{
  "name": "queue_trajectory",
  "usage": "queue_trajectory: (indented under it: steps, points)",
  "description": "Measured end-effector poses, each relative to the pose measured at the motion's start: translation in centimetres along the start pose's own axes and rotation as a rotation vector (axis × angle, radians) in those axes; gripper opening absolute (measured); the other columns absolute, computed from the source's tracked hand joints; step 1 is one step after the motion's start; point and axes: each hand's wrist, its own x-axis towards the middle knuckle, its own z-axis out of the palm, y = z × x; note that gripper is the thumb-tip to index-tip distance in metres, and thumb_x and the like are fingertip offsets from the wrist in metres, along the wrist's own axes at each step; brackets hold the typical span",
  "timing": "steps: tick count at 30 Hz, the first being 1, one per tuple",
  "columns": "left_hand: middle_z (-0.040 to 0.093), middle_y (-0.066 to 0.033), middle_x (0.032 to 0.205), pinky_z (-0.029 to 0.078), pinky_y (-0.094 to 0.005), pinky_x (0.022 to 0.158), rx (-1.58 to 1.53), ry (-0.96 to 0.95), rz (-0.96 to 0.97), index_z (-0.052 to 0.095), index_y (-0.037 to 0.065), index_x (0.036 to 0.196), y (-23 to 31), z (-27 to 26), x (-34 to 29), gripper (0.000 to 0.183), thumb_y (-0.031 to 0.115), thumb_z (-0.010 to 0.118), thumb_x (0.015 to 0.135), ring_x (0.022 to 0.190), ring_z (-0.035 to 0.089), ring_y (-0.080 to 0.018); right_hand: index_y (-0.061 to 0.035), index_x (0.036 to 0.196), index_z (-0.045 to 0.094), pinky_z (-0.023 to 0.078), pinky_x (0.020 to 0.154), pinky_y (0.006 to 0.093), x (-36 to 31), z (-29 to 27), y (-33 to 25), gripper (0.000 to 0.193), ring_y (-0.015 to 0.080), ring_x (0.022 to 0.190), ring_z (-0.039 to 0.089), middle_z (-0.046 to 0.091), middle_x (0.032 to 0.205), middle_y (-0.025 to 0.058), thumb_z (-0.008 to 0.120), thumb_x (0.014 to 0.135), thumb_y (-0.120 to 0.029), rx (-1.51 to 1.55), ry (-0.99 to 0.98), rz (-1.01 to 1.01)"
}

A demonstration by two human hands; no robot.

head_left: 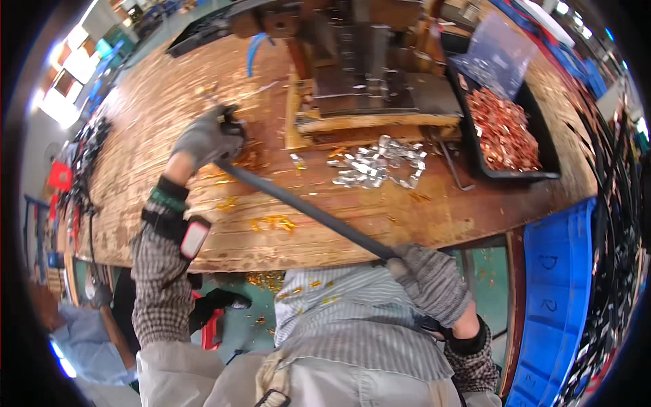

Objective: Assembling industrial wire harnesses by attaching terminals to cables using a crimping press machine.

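Observation:
A long dark grey cable-like length (298,203) runs slantwise over the front of the wooden table between my two gloved hands. Its near end is gripped in my right hand (432,285), closed around it just off the table's front edge, before my striped apron. At the other end, my left hand (207,139) is closed on it above the tabletop. Something dark sticks out past the left fingers, too blurred to name. Small shiny silver metal pieces (380,163) lie in a pile at mid-table. Orange-yellow scraps (273,223) are scattered nearer me.
A heavy metal press-like machine (366,68) stands at the back on a wooden base. Right of it is a black bin (525,175) of copper-coloured pieces. A bent metal rod (453,165) lies between. A blue crate (553,298) stands at right; another person (91,339) is at lower left.

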Motion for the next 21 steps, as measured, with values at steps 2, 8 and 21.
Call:
queue_trajectory:
  steps: [2,8,21]
  points:
    - [0.06,-0.0055,0.087,0.047,-0.0252,0.071,-0.178,0.215,0.047,0.044,0.002,0.119,-4.9,0.1,0.1,0.055,0.006,0.068,0.069,0.078,0.058,-0.0139,-0.0048,0.088,0.058,0.044,0.054,0.0384,0.3,0.1,0.2,0.028,0.0269,0.061,0.058,0.059,0.069,0.0119,0.05,0.086,-0.032,0.021,-0.018,-0.004]
    - [0.056,-0.0038,0.091,0.048,-0.0238,0.07,-0.133,0.433,-0.08,0.032,0.005,0.13,-10.5,-1.5,-3.6,0.068,-0.006,0.065,0.072,0.08,0.055,-0.0112,-0.0054,0.082,0.055,0.043,0.053,0.039,2.1,1.1,-0.1,0.025,0.0267,0.061,0.057,0.058,0.068,0.0132,0.051,0.085,-0.03,0.012,-0.046,-0.035]
    - [0.053,-0.0082,0.074,0.042,-0.0382,0.055,0.371,0.093,0.857,0.061,0.011,0.097,7.7,12.3,-9.9,0.026,0.018,0.06,0.072,0.066,0.053,-0.0269,-0.0055,0.092,0.059,0.045,0.056,0.0369,5.7,1.8,-0.4,0.031,0.0299,0.065,0.057,0.058,0.072,0.0139,0.048,0.087,-0.034,0.139,0.008,-0.099]
